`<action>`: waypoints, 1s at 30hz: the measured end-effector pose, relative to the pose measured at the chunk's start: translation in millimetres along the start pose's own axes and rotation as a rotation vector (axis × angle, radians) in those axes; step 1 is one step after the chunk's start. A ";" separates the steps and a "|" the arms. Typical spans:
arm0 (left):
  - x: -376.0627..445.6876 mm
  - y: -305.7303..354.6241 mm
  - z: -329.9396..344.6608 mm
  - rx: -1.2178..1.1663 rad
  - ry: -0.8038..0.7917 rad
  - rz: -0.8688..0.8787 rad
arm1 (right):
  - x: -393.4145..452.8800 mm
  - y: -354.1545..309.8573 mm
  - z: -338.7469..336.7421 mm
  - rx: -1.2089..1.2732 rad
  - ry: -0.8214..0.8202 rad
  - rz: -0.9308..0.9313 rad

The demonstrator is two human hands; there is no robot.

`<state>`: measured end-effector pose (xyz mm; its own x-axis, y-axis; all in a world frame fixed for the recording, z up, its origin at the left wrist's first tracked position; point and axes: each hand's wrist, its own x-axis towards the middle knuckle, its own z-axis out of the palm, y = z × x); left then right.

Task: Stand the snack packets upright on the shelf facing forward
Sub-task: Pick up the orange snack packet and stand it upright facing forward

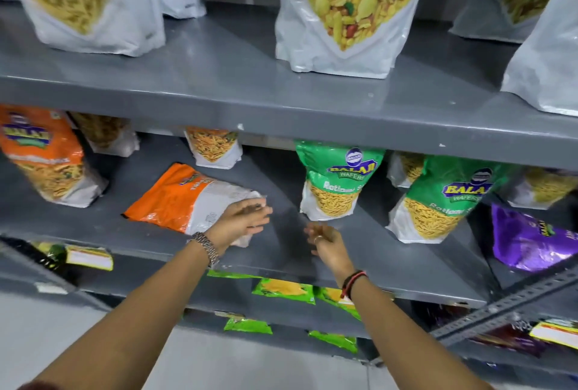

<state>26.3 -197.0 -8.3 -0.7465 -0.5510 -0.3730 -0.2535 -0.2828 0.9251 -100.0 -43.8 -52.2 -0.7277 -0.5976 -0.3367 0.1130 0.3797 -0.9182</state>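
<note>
An orange and white snack packet (pixel 181 198) lies flat on the grey middle shelf (pixel 281 252), its back side up. My left hand (pixel 242 222) rests on its white bottom end with the fingers curled over the edge. My right hand (pixel 325 241) hovers over bare shelf to the right of it, fingers apart and holding nothing. Upright on the same shelf stand an orange packet (pixel 43 155) at far left and two green packets (pixel 336 181) (pixel 438 198) to the right. A purple packet (pixel 528 239) leans at far right.
Smaller white packets (pixel 214 147) stand at the back of the middle shelf. Large white pouches (pixel 344 11) sit on the upper shelf. Green packets (pixel 284 291) lie on the lower shelves. A perforated metal upright (pixel 506 305) crosses at lower right.
</note>
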 end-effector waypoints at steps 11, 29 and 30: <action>-25.4 -41.1 -165.1 0.124 0.093 -0.463 | 65.2 -108.4 137.2 -0.670 -0.062 -0.281; -19.8 -15.1 -234.7 -0.360 0.133 0.024 | 59.5 -122.5 195.1 -0.255 0.174 0.082; -19.8 -4.9 -242.2 -0.321 0.136 0.083 | 49.6 -124.0 194.7 -0.130 0.212 0.072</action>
<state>191.3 -374.8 -22.8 -0.6625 -0.6754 -0.3240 0.0266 -0.4534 0.8909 -18.3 -258.1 4.3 -0.8482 -0.4093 -0.3362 0.0919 0.5115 -0.8544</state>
